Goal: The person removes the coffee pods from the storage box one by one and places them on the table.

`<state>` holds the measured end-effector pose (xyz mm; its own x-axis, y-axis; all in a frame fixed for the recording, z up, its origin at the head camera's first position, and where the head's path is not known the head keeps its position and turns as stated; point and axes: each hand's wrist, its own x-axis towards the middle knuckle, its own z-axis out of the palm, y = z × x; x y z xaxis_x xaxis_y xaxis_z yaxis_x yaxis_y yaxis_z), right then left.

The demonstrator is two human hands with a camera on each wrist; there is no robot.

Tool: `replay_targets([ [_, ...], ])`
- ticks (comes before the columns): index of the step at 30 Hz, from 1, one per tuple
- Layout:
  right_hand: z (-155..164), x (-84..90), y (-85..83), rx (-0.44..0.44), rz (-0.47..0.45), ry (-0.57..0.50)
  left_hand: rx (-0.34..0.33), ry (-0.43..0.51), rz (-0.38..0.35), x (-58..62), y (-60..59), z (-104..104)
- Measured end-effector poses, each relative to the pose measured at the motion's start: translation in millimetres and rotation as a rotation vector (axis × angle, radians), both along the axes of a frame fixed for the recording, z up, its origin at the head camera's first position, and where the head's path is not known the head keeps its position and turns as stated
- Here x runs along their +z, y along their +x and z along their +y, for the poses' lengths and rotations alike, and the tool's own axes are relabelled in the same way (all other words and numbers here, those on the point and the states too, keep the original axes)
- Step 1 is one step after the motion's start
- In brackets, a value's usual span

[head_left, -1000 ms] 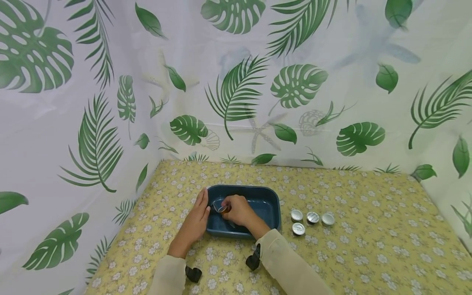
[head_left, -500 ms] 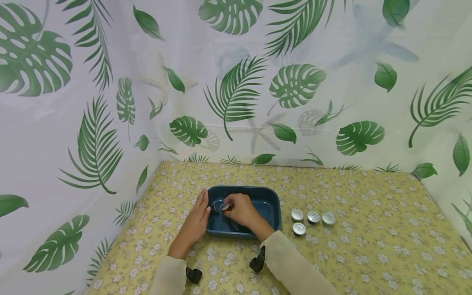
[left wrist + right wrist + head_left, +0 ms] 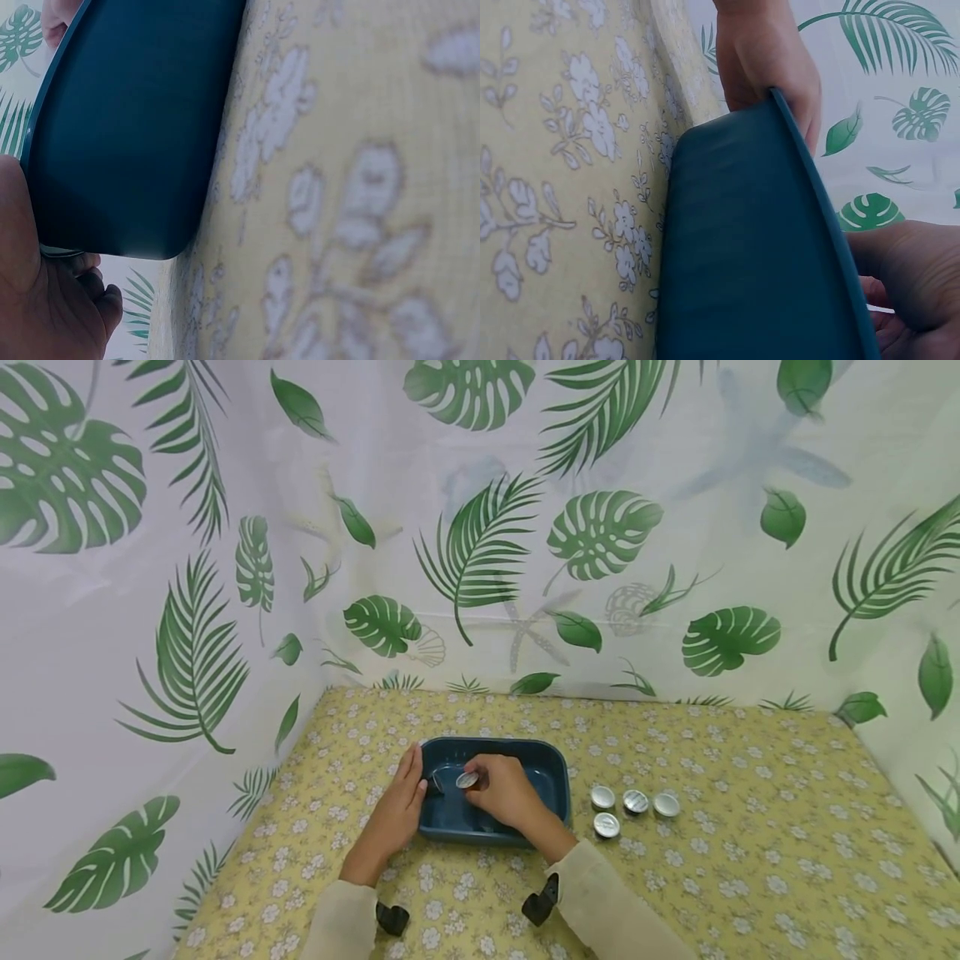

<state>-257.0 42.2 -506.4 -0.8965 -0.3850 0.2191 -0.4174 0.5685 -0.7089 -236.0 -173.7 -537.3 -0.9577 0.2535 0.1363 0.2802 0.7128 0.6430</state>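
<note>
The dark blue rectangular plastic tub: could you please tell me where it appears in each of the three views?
Head view: dark blue rectangular plastic tub low centre, between both hands.
Left wrist view: its outer wall fills the upper left.
Right wrist view: its wall fills the lower centre.
Shared landmark: yellow floral tablecloth.

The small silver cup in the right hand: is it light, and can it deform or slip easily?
The silver cup is probably very light: the right hand pinches it by fingertips alone. It looks like thin shiny metal, so it may dent and slip.
</note>
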Motion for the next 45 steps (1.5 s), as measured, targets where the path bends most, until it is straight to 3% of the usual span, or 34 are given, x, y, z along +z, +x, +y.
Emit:
replay_targets([
  [12,17.8,7.4,17.2,-0.042,-0.030,-0.062,-0.019,-0.005,0.007,0.5,0.1,0.0],
  [25,40.5,10.6,36.2,-0.088,0.038,-0.114,-0.022,0.001,-0.001,0.3,0.9,0.8],
  [37,58.0,10.7,46.8,-0.155,-0.030,-0.138,-0.028,0.006,0.004,-0.2,1.1,1.5],
  [45,65.0,11.4,54.1,-0.162,-0.005,-0.129,-0.019,0.011,0.009,-1.7,0.9,1.5],
])
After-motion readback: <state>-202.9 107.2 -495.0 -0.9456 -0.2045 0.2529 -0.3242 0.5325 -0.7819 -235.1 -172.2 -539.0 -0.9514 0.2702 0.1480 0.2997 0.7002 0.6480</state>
